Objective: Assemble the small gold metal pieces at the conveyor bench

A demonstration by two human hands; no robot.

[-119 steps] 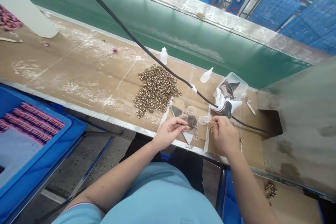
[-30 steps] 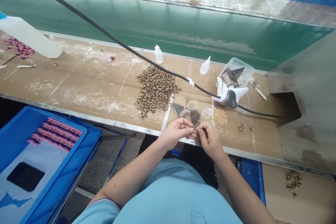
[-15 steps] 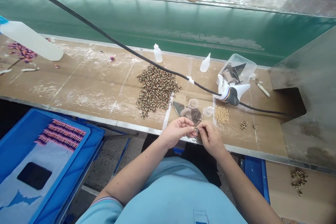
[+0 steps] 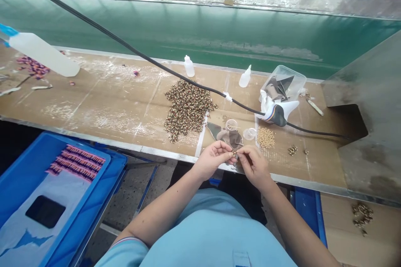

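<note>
My left hand (image 4: 213, 159) and my right hand (image 4: 254, 164) meet fingertip to fingertip at the near edge of the brown worktable (image 4: 109, 100). Both are closed in a pinch on one tiny piece (image 4: 234, 154) held between them; it is too small to name. Just beyond the hands lie a dark cloth scrap (image 4: 230, 137), two small clear cups (image 4: 231, 124), and a patch of small tan beads (image 4: 265, 137). A large heap of brown patterned pieces (image 4: 188, 108) lies to the left of these.
A black cable (image 4: 140, 56) crosses the table to a white handheld tool (image 4: 277, 113). Two small dropper bottles (image 4: 189, 66) stand at the back, near a clear tub (image 4: 283, 83). A big white bottle (image 4: 44, 54) lies far left. A blue crate (image 4: 37, 200) sits below left.
Four seconds ago my right hand was at the tan beads; it has since come left to meet my left hand. Over the last second both hands stay pinched together.
</note>
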